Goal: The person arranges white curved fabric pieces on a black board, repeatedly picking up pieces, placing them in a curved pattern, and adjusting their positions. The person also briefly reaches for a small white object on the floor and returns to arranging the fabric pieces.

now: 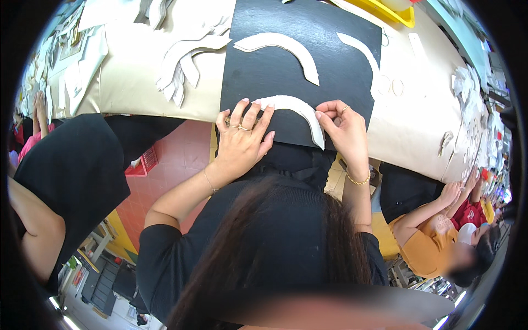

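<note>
A white curved strip (294, 104), padded-looking and arched, lies near the front edge of a black mat (335, 82) on the table. My left hand (245, 132) rests over the strip's left end, fingers spread and fingertips down; that end is hidden under them. On the strip's right side, my right hand (344, 124) pinches its outer edge between thumb and forefinger. What may lie between those fingertips is too small to make out. Farther up the mat lies a similar white arched strip (280, 42). A thinner curved strip (360, 49) lies along the mat's right side.
Left of the mat is a loose pile of white curved strips (181, 60). A yellow tray (404, 15) stands at the far right. Thin rings (397, 86) lie right of the mat. Co-workers sit on both sides, one in an orange shirt (423, 250). A red basket (147, 164) is below the table.
</note>
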A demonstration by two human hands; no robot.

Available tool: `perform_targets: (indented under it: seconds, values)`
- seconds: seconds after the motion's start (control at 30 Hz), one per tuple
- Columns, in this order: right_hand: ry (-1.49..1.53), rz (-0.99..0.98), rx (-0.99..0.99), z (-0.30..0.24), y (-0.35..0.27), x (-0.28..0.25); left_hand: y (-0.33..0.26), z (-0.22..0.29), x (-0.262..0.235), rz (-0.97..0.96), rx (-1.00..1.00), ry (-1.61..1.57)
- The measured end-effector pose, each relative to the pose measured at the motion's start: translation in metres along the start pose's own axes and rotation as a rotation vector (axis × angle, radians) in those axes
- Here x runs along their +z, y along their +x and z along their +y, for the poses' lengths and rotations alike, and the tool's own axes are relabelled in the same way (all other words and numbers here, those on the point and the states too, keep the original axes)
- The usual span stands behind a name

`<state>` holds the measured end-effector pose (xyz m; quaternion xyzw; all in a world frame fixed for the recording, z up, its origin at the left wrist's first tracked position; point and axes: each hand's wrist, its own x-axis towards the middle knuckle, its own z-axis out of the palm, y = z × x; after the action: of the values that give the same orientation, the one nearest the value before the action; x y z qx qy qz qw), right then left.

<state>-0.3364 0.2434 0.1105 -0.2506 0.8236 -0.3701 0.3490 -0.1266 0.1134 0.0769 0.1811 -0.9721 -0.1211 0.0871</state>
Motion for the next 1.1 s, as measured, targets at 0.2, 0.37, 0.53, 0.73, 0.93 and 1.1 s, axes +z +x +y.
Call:
perform_targets:
  seconds: [0.2, 0.37, 0.53, 0.73, 0.93, 1.1]
  values:
    - [-0.041, -0.022, 0.008, -0.007, -0.006, -0.002, 0.005, 0.003, 0.0, -0.006, -0.005, 0.029]
    - [-0.059, -0.009, -0.01, -0.008, -0.006, 0.001, 0.01, 0.007, -0.002, -0.02, -0.015, 0.058]
    - [-0.084, 0.023, -0.047, -0.006, -0.005, 0.005, 0.016, 0.014, -0.006, -0.077, -0.06, 0.107]
    - [-0.141, 0.021, -0.041, -0.008, -0.005, 0.005, 0.023, 0.018, -0.008, -0.162, -0.073, 0.129]
    - [-0.219, 0.07, -0.06, -0.006, -0.005, 0.011, 0.025, 0.023, -0.005, -0.033, -0.039, 0.06]
    - [-0.213, 0.117, -0.108, -0.006, -0.008, 0.013, 0.032, 0.027, 0.006, -0.095, 0.247, -0.127]
